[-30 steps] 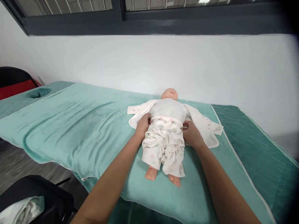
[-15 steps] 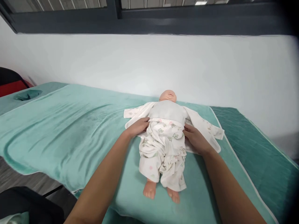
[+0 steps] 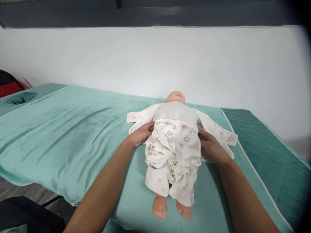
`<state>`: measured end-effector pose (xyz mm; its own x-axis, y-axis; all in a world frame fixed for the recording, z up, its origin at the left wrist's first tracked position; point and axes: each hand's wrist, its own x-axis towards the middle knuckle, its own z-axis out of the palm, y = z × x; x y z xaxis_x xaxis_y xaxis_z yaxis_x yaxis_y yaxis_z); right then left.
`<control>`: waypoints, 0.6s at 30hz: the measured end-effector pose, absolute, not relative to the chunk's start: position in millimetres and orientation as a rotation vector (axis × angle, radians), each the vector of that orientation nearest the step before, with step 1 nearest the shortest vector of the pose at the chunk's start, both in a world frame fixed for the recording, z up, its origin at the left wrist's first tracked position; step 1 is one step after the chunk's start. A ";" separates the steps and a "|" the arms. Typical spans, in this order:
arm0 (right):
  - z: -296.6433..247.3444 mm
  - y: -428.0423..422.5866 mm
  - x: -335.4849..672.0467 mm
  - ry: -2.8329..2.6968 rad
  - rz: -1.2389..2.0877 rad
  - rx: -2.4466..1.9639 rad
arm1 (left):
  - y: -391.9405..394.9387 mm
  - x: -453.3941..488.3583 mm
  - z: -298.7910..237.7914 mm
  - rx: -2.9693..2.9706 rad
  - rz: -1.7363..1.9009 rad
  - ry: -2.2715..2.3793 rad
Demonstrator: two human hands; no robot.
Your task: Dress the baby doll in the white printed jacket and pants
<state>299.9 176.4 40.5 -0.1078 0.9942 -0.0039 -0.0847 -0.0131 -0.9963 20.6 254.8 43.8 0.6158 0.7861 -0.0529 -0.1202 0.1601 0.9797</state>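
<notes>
A baby doll [image 3: 175, 96] lies on its back with its feet [image 3: 159, 207] toward me. It wears white printed pants [image 3: 173, 142] with the waistband up over a grey cloth torso [image 3: 177, 111]. Under its back and along its arms spreads a white baby shirt [image 3: 213, 125], open at the front. My left hand [image 3: 142, 134] is closed on the pants' edge at the left hip, fingertips partly hidden. At the opposite hip, my right hand [image 3: 212, 146] has its fingers curled at the side of the pants, their tips tucked behind the cloth.
A light green blanket [image 3: 60, 129] covers the padded table, with darker green cover [image 3: 267, 142] showing at the right. A white wall [image 3: 109, 61] stands behind. Black and red items [image 3: 9, 87] are at far left, and a dark seat [image 3: 29, 215] is at lower left.
The doll's hips and legs look raised slightly and nearer to me, with both hands staying at the waistband's sides. My view has tipped down a little.
</notes>
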 end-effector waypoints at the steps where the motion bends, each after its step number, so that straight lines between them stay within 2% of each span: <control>1: 42.2 175.4 298.6 -1.243 1.334 -1.094 | 254.1 20.9 44.3 1.278 0.719 0.657; 8: 40.7 176.0 292.8 -1.255 1.297 -1.121 | 247.4 24.2 54.4 1.391 0.765 0.699; 18: 42.9 174.3 273.3 -1.223 0.897 -1.335 | 236.1 41.5 57.1 1.330 1.008 0.839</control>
<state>273.3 174.3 42.9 0.1918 0.9736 0.1238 0.1737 0.0905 -0.9806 41.5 236.1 57.1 0.3626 0.9295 0.0676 -0.1031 -0.0321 0.9942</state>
